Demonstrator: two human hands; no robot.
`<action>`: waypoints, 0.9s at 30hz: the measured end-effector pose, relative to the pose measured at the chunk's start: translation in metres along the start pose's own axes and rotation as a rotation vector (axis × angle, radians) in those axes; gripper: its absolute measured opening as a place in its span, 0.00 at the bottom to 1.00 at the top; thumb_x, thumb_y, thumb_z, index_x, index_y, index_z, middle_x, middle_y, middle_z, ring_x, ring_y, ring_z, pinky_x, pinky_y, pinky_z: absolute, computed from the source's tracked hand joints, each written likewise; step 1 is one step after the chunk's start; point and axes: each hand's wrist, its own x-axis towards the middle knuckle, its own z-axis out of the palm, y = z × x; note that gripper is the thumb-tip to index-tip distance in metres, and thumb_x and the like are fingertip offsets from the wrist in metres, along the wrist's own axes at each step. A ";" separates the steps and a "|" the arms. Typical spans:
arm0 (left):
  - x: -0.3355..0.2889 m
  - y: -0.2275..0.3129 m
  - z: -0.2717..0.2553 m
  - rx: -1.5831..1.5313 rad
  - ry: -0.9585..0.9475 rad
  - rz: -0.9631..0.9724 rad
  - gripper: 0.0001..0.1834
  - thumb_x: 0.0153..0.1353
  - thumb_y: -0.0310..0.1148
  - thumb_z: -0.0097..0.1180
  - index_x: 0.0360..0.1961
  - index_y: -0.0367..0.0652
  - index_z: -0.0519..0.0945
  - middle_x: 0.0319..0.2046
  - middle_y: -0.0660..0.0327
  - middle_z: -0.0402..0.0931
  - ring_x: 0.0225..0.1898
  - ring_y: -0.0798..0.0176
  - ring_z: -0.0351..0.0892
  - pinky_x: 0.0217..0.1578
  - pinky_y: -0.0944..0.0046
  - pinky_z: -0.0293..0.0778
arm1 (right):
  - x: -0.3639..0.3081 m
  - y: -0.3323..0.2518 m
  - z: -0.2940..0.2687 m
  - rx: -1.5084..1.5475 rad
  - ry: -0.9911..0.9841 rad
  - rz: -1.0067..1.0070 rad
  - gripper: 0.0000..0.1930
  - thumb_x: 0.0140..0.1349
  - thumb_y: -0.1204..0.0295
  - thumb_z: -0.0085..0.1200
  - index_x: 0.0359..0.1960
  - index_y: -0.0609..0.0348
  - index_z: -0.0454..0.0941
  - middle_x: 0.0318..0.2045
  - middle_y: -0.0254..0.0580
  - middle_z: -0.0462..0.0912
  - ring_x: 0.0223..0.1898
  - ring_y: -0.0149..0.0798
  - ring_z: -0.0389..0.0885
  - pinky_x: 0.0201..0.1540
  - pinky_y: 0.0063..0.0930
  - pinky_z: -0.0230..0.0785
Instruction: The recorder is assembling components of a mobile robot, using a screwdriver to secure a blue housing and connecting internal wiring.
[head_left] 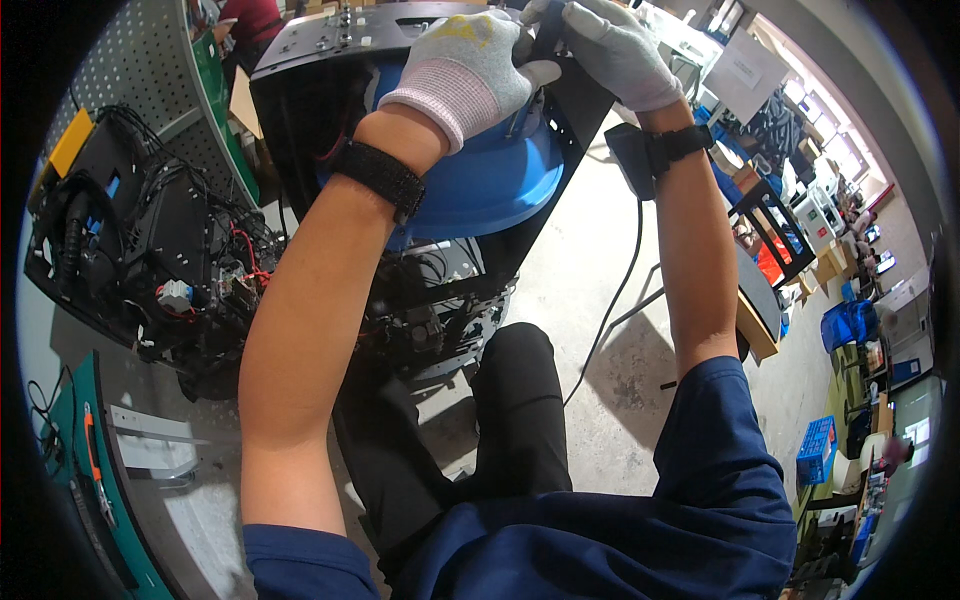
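Showing near-upright dark object (pixel 549 32) between left hand (pixel 470 65) and right hand (pixel 615 52), against the right, above blue dish (pixel 490 190) — cannot tell closure of either grip

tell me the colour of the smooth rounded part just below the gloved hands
The smooth rounded part is blue, showing best in the head view.

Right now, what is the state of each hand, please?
Left hand: partly curled; its hold cannot be told.
Right hand: curled beside a dark object; grip cannot be told.
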 end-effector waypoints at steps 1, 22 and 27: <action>0.000 0.000 0.000 0.022 0.021 0.006 0.26 0.65 0.56 0.63 0.48 0.43 0.87 0.41 0.53 0.87 0.44 0.53 0.88 0.50 0.53 0.82 | 0.001 0.000 -0.001 -0.043 -0.003 -0.040 0.20 0.72 0.56 0.57 0.51 0.63 0.80 0.47 0.44 0.85 0.49 0.37 0.83 0.54 0.32 0.75; -0.002 0.003 0.001 -0.084 0.040 -0.011 0.34 0.61 0.63 0.64 0.51 0.43 0.84 0.42 0.52 0.87 0.43 0.54 0.89 0.49 0.55 0.84 | -0.004 -0.005 0.003 0.014 -0.011 -0.012 0.18 0.73 0.60 0.55 0.51 0.65 0.80 0.42 0.46 0.86 0.45 0.39 0.85 0.51 0.32 0.76; -0.001 0.005 -0.004 -0.036 0.002 -0.028 0.31 0.63 0.61 0.63 0.49 0.42 0.85 0.40 0.52 0.87 0.43 0.54 0.89 0.49 0.55 0.83 | -0.002 -0.003 0.002 -0.028 -0.014 -0.029 0.20 0.74 0.59 0.53 0.51 0.66 0.80 0.43 0.46 0.86 0.44 0.38 0.84 0.51 0.31 0.75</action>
